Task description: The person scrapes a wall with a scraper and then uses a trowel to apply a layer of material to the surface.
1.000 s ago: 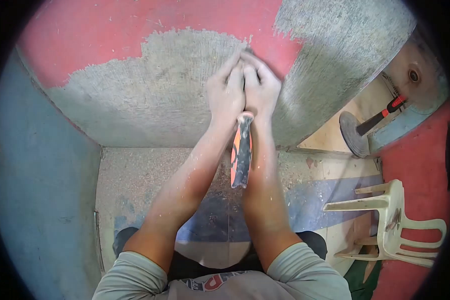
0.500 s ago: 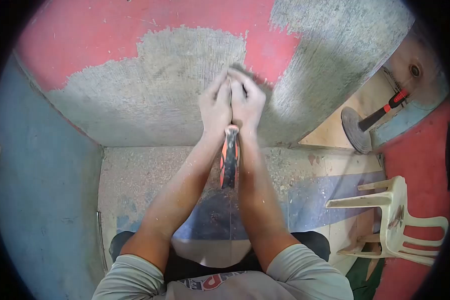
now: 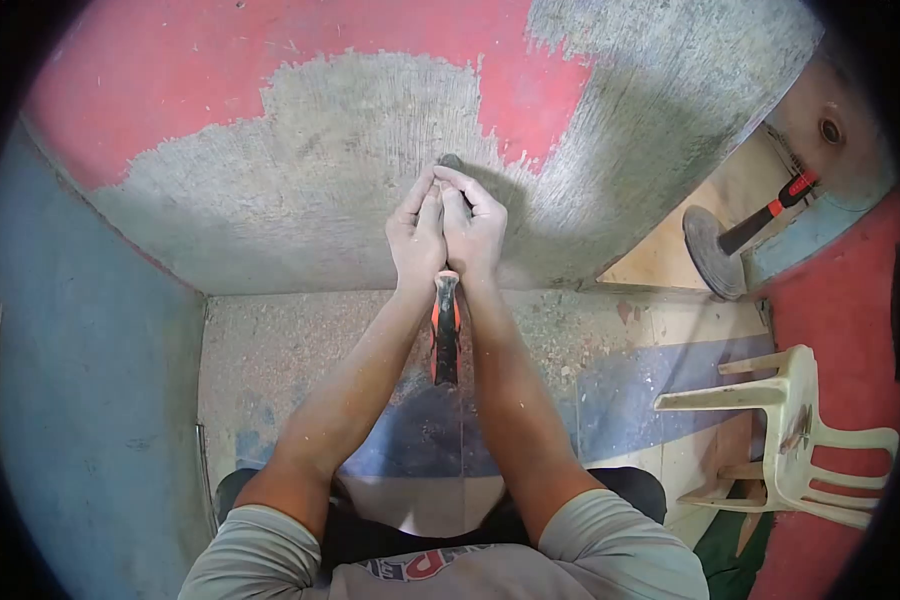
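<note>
Both my hands are closed together, thumbs side by side, around a tool with a black-and-orange handle (image 3: 447,335). The handle's butt end points back toward me between my forearms. My left hand (image 3: 417,232) and my right hand (image 3: 475,228) are coated in pale dust, fingertips meeting in front. A small dark rounded end shows just beyond the fingertips, close to the wall; the rest of the tool's working end is hidden by my hands. The wall (image 3: 350,150) before me is bare, streaked grey low down, with pink-red paint (image 3: 200,60) above a ragged edge.
Paint chips and dust lie on the tiled floor (image 3: 610,330). A white plastic chair (image 3: 795,430) stands at the right. Behind it is a red wall (image 3: 830,290). A grey disc (image 3: 712,252) with a black-and-red handle rests past the wall's right edge. A blue wall (image 3: 90,370) bounds the left.
My hands and the tool have moved down along the wall, toward me and slightly left. The dark end beyond my fingertips shows more clearly now.
</note>
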A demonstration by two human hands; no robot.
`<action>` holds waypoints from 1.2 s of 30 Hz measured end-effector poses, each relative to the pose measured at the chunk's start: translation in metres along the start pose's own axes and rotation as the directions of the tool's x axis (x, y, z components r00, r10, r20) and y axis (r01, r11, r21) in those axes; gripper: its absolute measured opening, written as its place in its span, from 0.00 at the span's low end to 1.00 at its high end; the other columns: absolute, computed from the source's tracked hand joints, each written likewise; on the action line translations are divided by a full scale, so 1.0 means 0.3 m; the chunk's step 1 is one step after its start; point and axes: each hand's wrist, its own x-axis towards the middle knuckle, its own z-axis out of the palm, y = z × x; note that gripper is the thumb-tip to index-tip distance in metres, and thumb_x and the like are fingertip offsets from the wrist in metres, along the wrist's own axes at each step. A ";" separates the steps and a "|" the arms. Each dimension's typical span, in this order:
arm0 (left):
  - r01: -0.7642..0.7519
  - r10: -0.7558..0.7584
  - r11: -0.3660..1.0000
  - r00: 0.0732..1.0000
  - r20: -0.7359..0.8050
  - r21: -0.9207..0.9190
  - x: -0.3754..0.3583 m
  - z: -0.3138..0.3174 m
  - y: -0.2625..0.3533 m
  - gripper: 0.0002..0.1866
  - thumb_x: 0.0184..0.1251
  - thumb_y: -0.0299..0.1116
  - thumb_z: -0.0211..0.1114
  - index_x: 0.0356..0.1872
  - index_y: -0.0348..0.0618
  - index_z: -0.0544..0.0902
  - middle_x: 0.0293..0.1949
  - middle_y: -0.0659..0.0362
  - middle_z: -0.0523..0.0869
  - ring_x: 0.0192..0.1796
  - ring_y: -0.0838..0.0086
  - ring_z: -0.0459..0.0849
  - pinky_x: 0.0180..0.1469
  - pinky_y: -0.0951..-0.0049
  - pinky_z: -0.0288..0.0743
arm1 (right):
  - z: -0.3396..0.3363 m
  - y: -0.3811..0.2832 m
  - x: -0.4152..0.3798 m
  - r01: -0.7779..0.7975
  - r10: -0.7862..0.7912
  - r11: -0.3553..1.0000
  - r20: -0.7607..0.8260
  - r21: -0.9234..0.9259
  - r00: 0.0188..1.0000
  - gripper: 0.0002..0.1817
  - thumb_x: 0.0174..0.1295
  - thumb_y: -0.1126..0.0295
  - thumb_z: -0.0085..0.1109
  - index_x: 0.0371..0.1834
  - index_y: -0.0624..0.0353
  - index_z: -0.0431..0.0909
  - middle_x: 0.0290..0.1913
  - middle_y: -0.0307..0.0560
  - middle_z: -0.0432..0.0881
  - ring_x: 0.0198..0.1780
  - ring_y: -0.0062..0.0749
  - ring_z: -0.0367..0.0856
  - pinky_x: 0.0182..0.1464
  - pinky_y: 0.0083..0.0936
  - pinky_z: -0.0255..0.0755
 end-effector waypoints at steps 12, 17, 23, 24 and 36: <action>-0.109 0.108 0.992 0.994 0.031 0.061 0.043 -0.012 -0.019 0.20 0.78 0.25 0.59 0.67 0.29 0.79 0.60 0.50 0.87 0.59 0.73 0.84 0.64 0.74 0.76 | 0.007 0.011 0.009 0.022 -0.022 1.000 -0.016 -0.021 1.000 0.13 0.69 0.76 0.57 0.51 0.66 0.88 0.47 0.49 0.91 0.50 0.29 0.87 0.56 0.27 0.79; -0.080 0.081 0.997 0.997 0.020 -0.020 0.079 0.042 0.083 0.20 0.77 0.28 0.58 0.66 0.34 0.81 0.58 0.47 0.88 0.59 0.72 0.85 0.62 0.73 0.76 | 0.024 -0.089 0.096 0.141 -0.141 0.990 -0.040 -0.021 0.989 0.13 0.69 0.75 0.58 0.51 0.66 0.88 0.46 0.49 0.92 0.49 0.28 0.87 0.56 0.26 0.79; -0.108 0.108 0.989 0.994 -0.002 -0.100 0.115 0.094 0.233 0.19 0.77 0.26 0.60 0.65 0.31 0.81 0.60 0.51 0.87 0.61 0.73 0.83 0.64 0.74 0.75 | 0.038 -0.207 0.171 0.166 -0.166 0.985 -0.004 -0.054 0.986 0.13 0.69 0.74 0.58 0.51 0.64 0.88 0.46 0.50 0.92 0.49 0.28 0.88 0.55 0.26 0.79; -0.097 0.096 0.991 0.995 -0.017 -0.093 0.094 0.084 0.197 0.19 0.77 0.26 0.60 0.65 0.31 0.81 0.60 0.51 0.87 0.61 0.73 0.83 0.64 0.74 0.75 | 0.035 -0.183 0.152 0.135 -0.135 0.990 0.003 -0.044 0.991 0.13 0.69 0.75 0.58 0.51 0.64 0.88 0.46 0.50 0.92 0.49 0.28 0.88 0.55 0.26 0.79; -0.169 0.168 0.985 0.985 -0.037 -0.026 0.132 0.062 0.147 0.19 0.76 0.26 0.61 0.65 0.31 0.81 0.58 0.50 0.87 0.60 0.72 0.83 0.64 0.72 0.75 | 0.032 -0.209 0.150 0.183 -0.179 0.973 0.039 -0.142 0.983 0.12 0.69 0.73 0.57 0.50 0.64 0.87 0.47 0.50 0.91 0.49 0.31 0.87 0.57 0.28 0.78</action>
